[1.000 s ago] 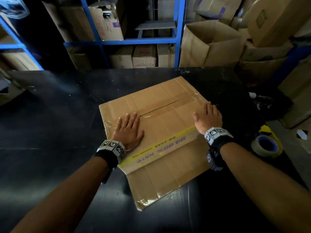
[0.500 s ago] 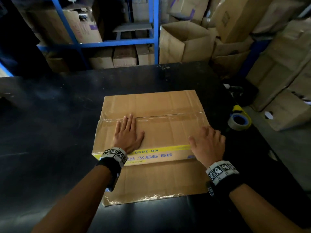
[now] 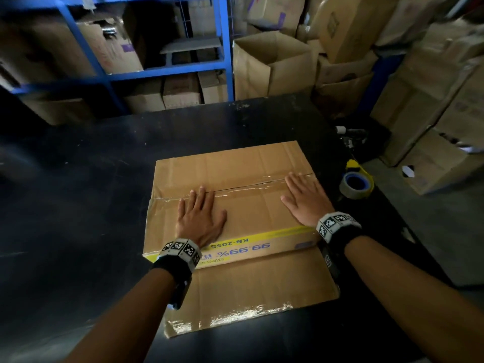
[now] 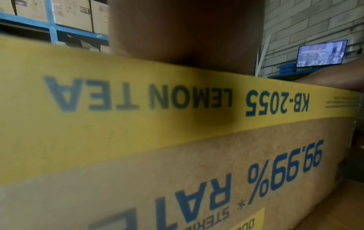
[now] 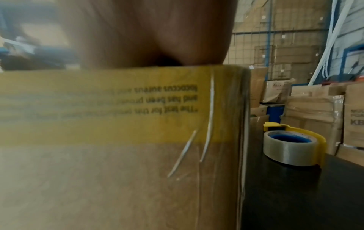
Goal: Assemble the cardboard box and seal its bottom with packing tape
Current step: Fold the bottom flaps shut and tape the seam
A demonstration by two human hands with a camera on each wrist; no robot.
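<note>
A brown cardboard box [image 3: 248,213] stands upside down on the black table [image 3: 78,205], its two bottom flaps meeting at a seam covered by clear tape [image 3: 251,184]. A yellow band with blue print [image 4: 177,99] runs along its near side. One loose flap [image 3: 251,292] lies flat on the table toward me. My left hand [image 3: 199,216] presses flat on the box's left half, fingers straight. My right hand [image 3: 306,197] lies flat near the right edge. The tape roll in its yellow dispenser [image 3: 356,183] sits on the table to the right of the box [image 5: 293,147].
Blue shelving [image 3: 225,61] with cartons stands beyond the table's far edge. An open carton [image 3: 272,64] and stacked boxes [image 3: 432,113] crowd the right side. A monitor [image 4: 321,53] hangs on the brick wall.
The box has turned from a skewed angle to square with me. My right hand slid from the near right corner up to the taped seam. The left hand stayed flat.
</note>
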